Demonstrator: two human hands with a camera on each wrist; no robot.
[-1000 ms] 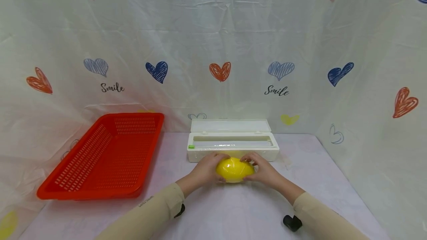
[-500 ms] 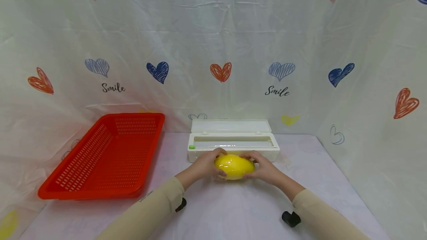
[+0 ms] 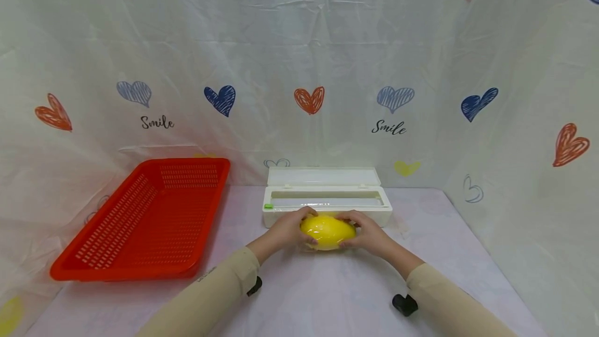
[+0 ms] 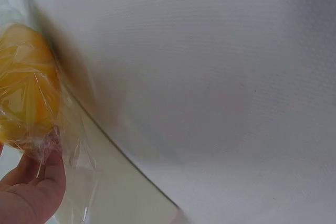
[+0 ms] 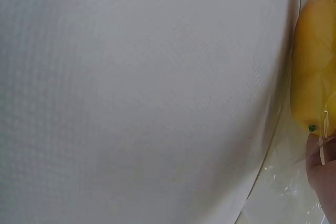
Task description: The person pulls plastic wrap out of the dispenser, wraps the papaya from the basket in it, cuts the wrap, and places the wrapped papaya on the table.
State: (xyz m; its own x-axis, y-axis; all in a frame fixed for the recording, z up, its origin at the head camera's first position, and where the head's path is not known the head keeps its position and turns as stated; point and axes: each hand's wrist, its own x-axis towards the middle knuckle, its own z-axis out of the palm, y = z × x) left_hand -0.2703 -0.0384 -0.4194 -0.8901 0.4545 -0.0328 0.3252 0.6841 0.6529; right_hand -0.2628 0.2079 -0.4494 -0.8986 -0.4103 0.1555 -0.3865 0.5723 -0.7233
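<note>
A smooth yellow fruit (image 3: 327,232), mango-like in shape, is wrapped in clear cling film. The left hand (image 3: 292,228) holds one end of it and the right hand (image 3: 369,234) the other, fingers curled over the ends. In the left wrist view, crinkled film bunches at the fingertips (image 4: 54,158), and loose film hangs down past them. A small green spot marks the fruit (image 5: 314,77) near the fingers in the right wrist view. Just behind the hands stands a white cling film dispenser (image 3: 327,216), its lid raised and a green cutter slide (image 3: 268,206) at the left.
On the left, a red perforated plastic basket (image 3: 154,222) stands on the white-covered table (image 3: 327,295). A white curtain (image 3: 262,51) printed with hearts surrounds the table at the back and sides. Black wrist cameras (image 3: 405,305) hang below the sleeves.
Both hands have raised and shifted the fruit slightly toward the dispenser and turned it a little. The hold on its two ends has stayed. Basket and dispenser have not moved.
</note>
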